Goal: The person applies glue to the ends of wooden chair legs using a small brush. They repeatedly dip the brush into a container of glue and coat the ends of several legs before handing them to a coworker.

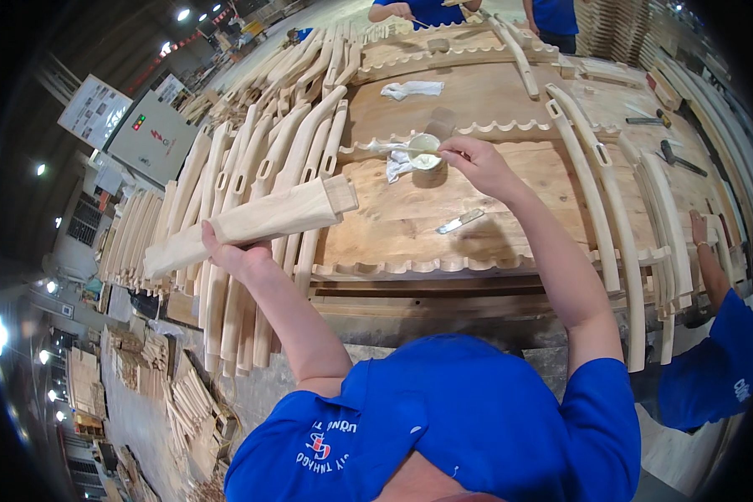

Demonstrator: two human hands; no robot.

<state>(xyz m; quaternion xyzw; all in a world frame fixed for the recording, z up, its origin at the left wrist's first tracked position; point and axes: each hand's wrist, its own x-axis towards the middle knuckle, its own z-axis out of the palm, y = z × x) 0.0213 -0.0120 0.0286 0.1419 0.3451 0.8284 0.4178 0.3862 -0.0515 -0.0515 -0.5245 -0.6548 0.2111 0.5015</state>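
My left hand (241,256) grips a pale wooden board (255,224) from below, lifted over the left part of the bench; a stepped tenon shows at its right end. My right hand (479,164) pinches a thin stick (400,149), which lies across the mouth of a cup (427,161) with whitish paste inside. Whether the stick touches the paste I cannot tell. A crumpled white cloth (398,171) lies beside the cup. Nearer to me, a putty knife (461,221) rests on the wooden bench top (376,226).
Slotted curved wooden legs (297,146) stack up on the left. Scalloped strips (443,266) edge the bench; long curved pieces (590,192) cross its right side. Hammers (682,159) lie at far right. Co-workers in blue stand at the far side and at right (711,368).
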